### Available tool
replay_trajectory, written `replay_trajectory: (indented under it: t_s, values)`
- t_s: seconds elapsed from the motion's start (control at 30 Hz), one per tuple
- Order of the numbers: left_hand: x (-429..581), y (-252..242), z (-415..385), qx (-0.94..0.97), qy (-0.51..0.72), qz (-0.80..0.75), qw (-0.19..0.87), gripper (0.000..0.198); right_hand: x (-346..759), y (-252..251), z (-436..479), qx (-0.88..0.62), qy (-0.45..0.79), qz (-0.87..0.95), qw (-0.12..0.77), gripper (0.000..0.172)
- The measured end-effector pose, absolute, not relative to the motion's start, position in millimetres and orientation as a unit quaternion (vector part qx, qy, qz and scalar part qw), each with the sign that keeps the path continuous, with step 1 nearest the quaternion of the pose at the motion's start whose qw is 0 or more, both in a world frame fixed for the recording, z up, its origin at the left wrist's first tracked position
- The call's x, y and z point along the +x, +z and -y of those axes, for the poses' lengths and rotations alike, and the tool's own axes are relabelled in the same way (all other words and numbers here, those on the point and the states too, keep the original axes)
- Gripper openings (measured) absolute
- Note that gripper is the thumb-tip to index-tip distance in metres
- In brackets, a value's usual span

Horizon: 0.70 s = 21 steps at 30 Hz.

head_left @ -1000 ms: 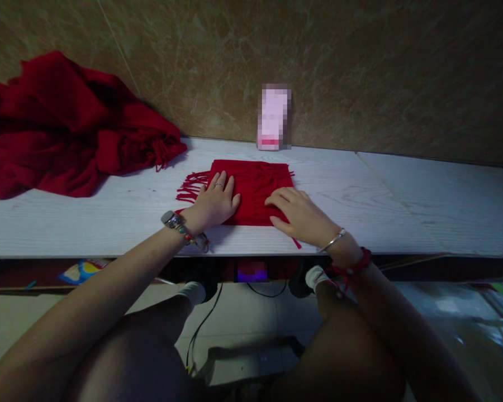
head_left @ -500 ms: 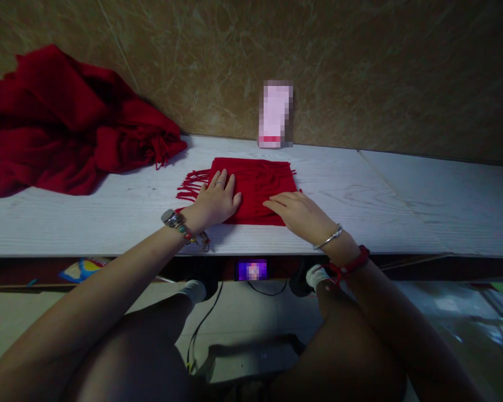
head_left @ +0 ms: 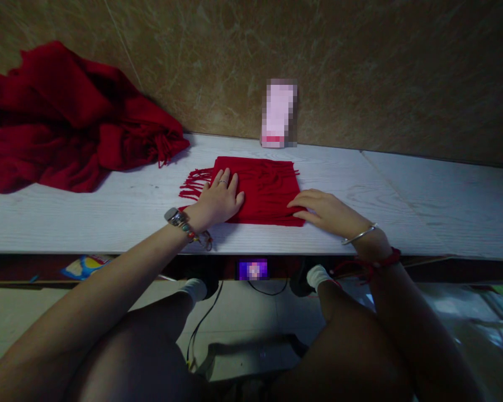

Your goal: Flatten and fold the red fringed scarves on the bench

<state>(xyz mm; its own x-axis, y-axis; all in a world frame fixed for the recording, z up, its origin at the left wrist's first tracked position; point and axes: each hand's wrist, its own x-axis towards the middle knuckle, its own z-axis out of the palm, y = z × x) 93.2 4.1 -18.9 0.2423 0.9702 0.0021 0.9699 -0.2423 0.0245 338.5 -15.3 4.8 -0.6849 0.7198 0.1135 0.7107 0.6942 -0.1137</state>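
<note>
A folded red scarf (head_left: 268, 187) with fringe on its left side lies flat on the white wooden table (head_left: 109, 218). My left hand (head_left: 218, 199) presses palm-down on the scarf's left part, fingers together, a ring on one finger. My right hand (head_left: 324, 207) rests flat at the scarf's lower right corner, fingertips on the cloth edge. Neither hand grips anything.
A heap of loose red scarves (head_left: 67, 123) lies at the table's back left. A small pink blurred object (head_left: 279, 114) leans against the brown wall behind the scarf. Below the table edge are my knees, cables and a small lit screen (head_left: 252, 269).
My right hand has slid rightward across the scarf from its middle to its lower right corner, smoothing it. My left hand has stayed in place.
</note>
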Motion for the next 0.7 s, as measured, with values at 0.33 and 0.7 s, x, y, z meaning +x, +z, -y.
replay_trajectory:
  t_s: [0.33, 0.7]
  values:
    - [92.1, -19.2, -4.5, 0.791, 0.017, -0.611, 0.013, 0.057, 339.6, 11.5, 18.3, -0.411, -0.01, 0.911, 0.029, 0.019]
    - [96.3, -19.3, 1.4, 0.769, 0.049, -0.637, -0.03, 0.066, 315.5, 24.0, 9.4, -0.406, -0.033, 0.9, 0.154, 0.025]
